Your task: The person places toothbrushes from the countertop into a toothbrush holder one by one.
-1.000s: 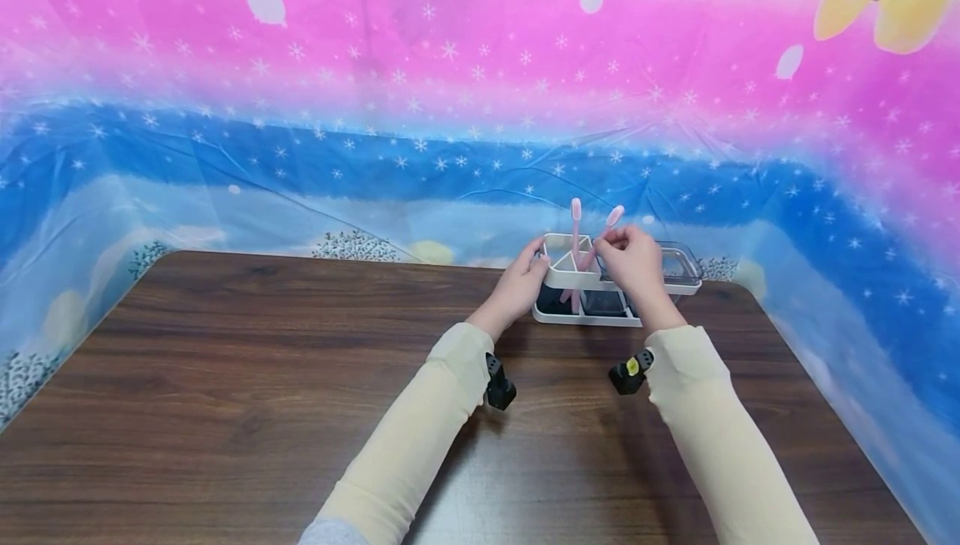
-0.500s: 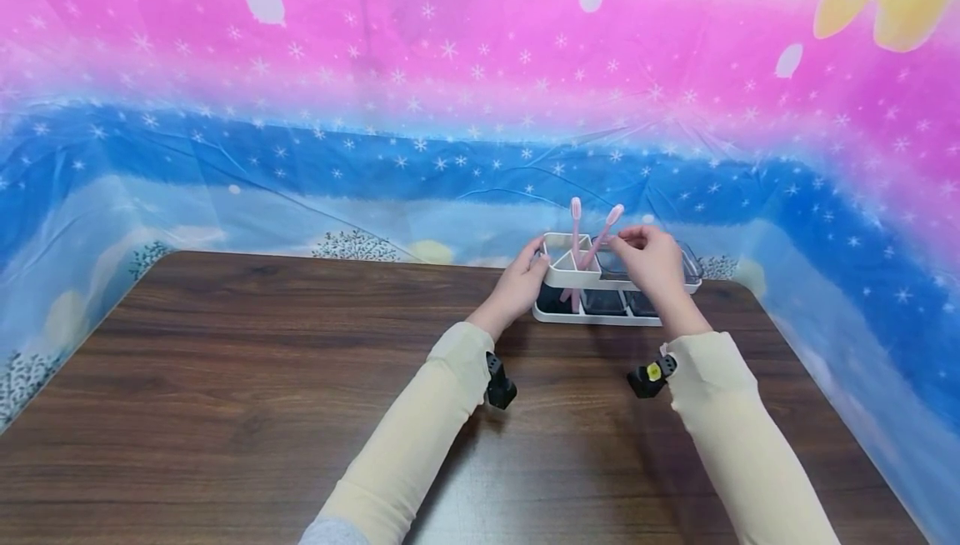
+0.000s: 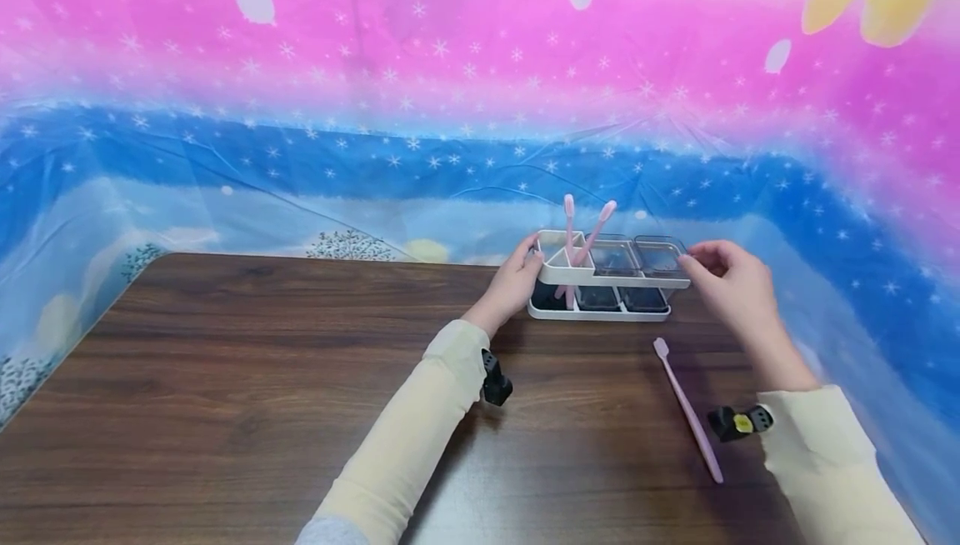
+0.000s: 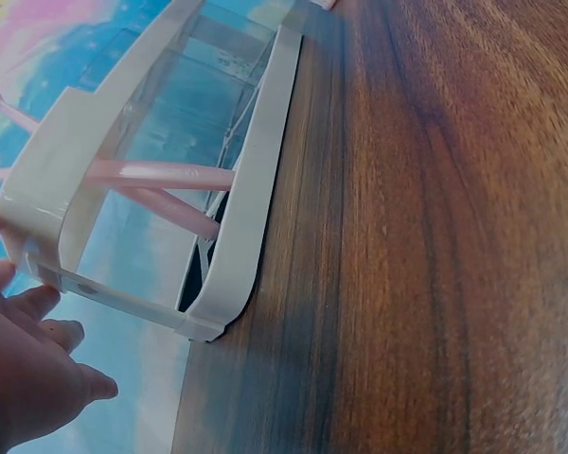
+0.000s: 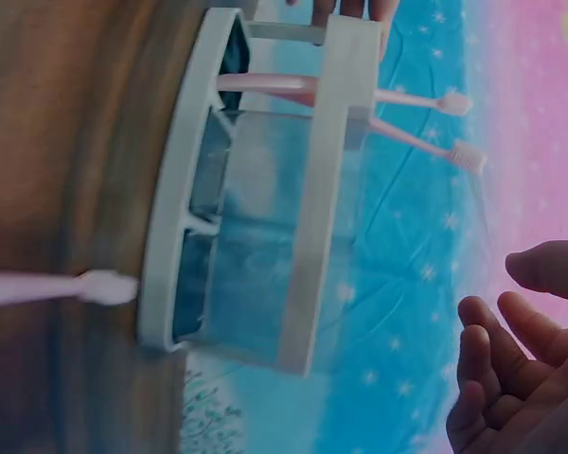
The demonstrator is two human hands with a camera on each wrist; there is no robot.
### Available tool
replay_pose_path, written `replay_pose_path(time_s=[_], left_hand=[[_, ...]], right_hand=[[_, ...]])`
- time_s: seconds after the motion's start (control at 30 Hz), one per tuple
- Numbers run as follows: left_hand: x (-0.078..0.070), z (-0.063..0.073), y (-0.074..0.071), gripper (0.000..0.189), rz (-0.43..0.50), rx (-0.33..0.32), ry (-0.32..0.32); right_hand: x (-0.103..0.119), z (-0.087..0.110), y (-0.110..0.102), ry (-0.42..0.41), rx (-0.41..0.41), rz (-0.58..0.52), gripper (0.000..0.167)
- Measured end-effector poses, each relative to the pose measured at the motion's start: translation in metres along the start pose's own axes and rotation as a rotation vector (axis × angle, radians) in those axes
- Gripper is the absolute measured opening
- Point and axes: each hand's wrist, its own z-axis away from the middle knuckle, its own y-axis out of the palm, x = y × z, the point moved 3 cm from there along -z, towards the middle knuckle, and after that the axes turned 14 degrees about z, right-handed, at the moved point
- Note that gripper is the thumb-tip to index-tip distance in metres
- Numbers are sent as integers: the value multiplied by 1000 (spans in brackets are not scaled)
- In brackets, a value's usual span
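Note:
A white toothbrush holder [image 3: 641, 282] with two tiers and clear cups stands at the table's back right. My left hand [image 3: 513, 287] grips its left end, thumb in front. One pink toothbrush [image 3: 569, 216] stands nearly upright in the divided left section. Another pink toothbrush [image 3: 600, 224] leans right beside it; their lower ends show through the gap in the left wrist view. Just off the holder's right end is my right hand [image 3: 738, 287], with loosely bent fingers and nothing in them; the right wrist view shows it apart from the holder. A third pink toothbrush [image 3: 686, 412] lies on the table.
The brown wood-grain table [image 3: 247, 395] stretches to the left and front. A pink and blue patterned cloth [image 3: 420, 112] hangs behind it and along its sides. Small black cameras [image 3: 495, 378] sit at both cuffs.
My right hand has let go of the leaning toothbrush and moved right, past the holder's end. The toothbrush on the table has come into sight. My left hand stays at the holder.

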Motion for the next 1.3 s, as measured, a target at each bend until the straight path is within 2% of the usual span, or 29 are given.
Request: replay_pose_path(time_s=[0.1,0.23,0.43,0.7,0.83,1.3], left_hand=[[0,0,0,50,5,1,5],[0,-1,0,50,5,1,11],[1,-1,0,50,18,3,11],[0,-1,0,49,19,4,2],[-1,0,0,50,20,8,-2],[0,0,0,50,1,10,-2]], right_hand=[[-17,14,-2,0,8,29,39],[-36,34,3,4,65,60,40],[-56,57,28,16,200,100,40],[-77,72,65,46,437,127,47],[-78,74,75,53,494,125,48],[-74,70,87,22,493,218,29]])
